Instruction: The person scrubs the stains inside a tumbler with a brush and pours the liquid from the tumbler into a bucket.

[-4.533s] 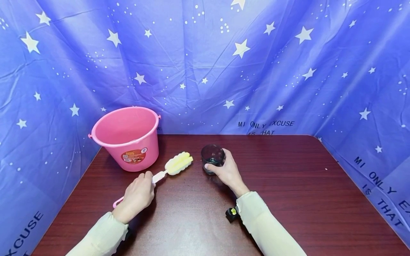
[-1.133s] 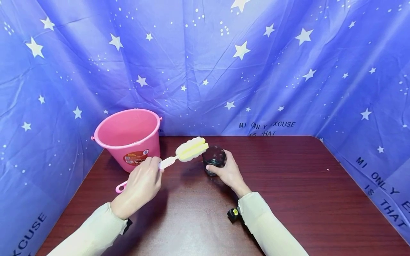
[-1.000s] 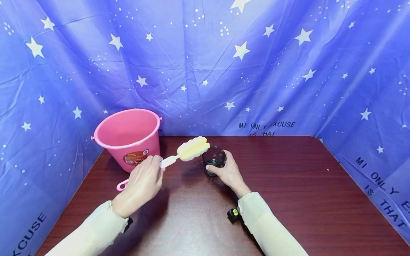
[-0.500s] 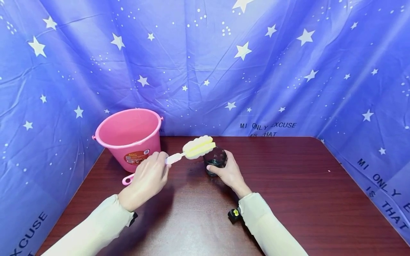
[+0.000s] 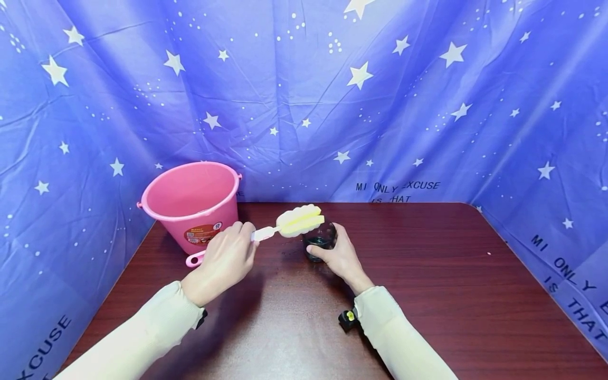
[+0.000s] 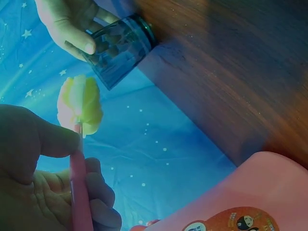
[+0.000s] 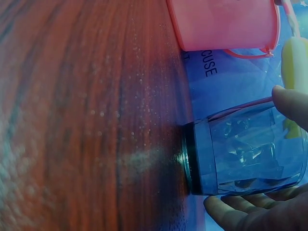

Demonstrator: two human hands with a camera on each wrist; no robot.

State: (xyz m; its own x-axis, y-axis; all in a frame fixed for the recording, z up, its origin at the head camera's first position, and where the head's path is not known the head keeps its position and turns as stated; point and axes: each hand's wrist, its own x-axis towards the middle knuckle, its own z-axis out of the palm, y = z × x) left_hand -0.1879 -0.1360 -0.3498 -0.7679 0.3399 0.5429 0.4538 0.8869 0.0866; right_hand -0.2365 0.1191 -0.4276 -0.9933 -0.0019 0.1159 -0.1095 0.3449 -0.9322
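Note:
My left hand (image 5: 225, 261) grips the pink handle (image 6: 80, 192) of a sponge brush with a white and yellow head (image 5: 299, 221). The brush is raised off the table, its head overlapping the glass's rim in the head view. In the left wrist view the sponge head (image 6: 81, 106) shows just beyond the glass's mouth. A dark, see-through drinking glass (image 7: 245, 154) stands upright on the table. My right hand (image 5: 339, 256) holds it from the right side, thumb in front and fingers behind.
A pink bucket (image 5: 223, 211) with an orange label stands at the table's back left, just beyond my left hand. Small droplets dot the brown wooden table (image 5: 427, 295) near the glass. A blue curtain (image 5: 304, 95) with stars hangs behind and at both sides.
My left hand has lifted the brush and carried it rightward, bringing the sponge head from beside the glass to over its rim. The right hand and the glass have stayed about in place.

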